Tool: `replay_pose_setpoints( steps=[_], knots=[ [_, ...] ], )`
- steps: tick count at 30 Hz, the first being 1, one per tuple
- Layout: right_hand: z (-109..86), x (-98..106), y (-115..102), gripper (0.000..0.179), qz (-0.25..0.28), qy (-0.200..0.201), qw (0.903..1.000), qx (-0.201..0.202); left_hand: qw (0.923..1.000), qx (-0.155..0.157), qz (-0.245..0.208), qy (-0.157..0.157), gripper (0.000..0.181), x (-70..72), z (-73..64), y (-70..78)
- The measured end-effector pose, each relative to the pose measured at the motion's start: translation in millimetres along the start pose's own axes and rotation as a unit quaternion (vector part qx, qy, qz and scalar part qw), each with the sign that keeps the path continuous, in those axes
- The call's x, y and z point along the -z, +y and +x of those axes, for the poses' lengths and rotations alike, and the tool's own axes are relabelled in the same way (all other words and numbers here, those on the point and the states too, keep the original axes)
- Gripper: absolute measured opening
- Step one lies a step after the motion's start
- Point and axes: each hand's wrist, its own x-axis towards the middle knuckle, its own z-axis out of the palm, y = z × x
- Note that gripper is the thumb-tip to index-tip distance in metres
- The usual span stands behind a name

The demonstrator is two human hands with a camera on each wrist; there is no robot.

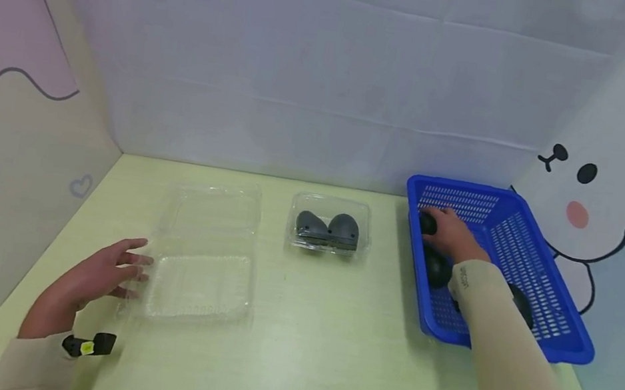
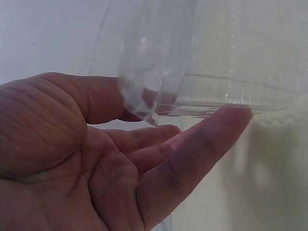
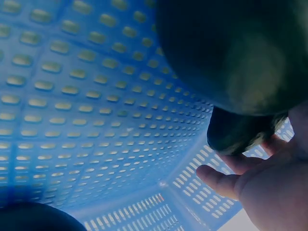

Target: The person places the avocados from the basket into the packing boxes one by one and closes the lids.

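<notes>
The person's left hand, fingers loosely spread, touches a ridged, clear plastic clamshell lying open on the pale bench, seemingly to steady its light weight; the right hand grips a smooth, dark, rounded object inside a perforated blue plastic basket, whose walls likely keep other dark pieces together.

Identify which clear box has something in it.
The middle box: dark grey items sit inside. The left box, spread open beside the left hand, is empty.
</notes>
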Motion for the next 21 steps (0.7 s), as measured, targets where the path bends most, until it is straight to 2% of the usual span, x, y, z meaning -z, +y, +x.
replay_pose_setpoints(
  steps=[6, 12, 21],
  knots=[
    [-4.0, 0, 7, 0.063, 0.003, 0.002, 1.0, 0.003, 1.0, -0.006, -0.001, 0.003, 0.063, -9.9, -4.3, 1.7],
    [-13.7, 1, 14, 0.063, -0.003, 0.005, 1.0, 0.001, 0.9998, 0.01, -0.018, 0.007, 0.065, -20.4, -7.8, 6.9],
    [-30.7, 15, 21, 0.063, -0.013, 0.017, 0.9998, -0.003, 0.9991, 0.014, -0.038, 0.012, 0.065, -26.5, -9.0, 9.6]
  ],
)
